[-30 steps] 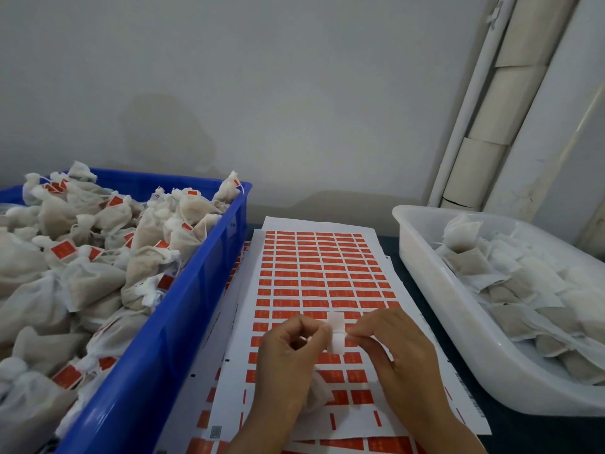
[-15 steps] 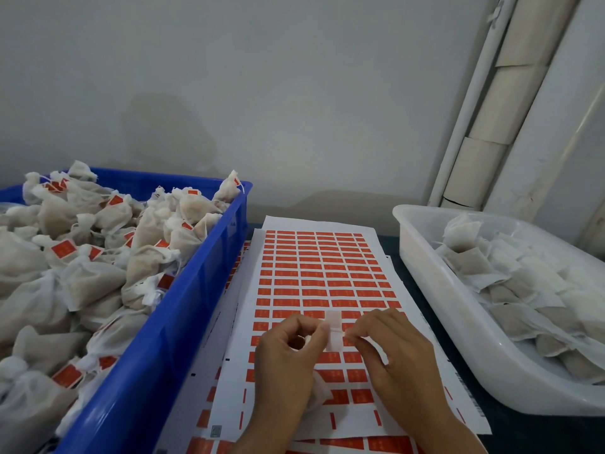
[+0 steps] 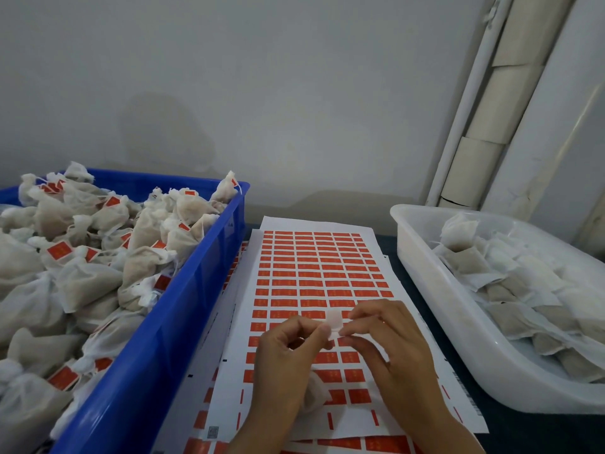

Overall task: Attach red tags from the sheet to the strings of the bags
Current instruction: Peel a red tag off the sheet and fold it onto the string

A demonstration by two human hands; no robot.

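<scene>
My left hand [image 3: 288, 352] and right hand [image 3: 389, 342] both pinch tag [image 3: 334, 322], now folded lower than second ago; bag [image 3: 314, 393] tucked under left grip. Sealing on string likely underway.

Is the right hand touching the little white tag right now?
Touching. The head view shows the right hand's thumb and forefinger tips pinching the right edge of the tag, with the left hand pinching its other side.

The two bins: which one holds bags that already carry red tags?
The blue bin on the left; red tags show among its bags. The bags in the white bin on the right show none.
</scene>
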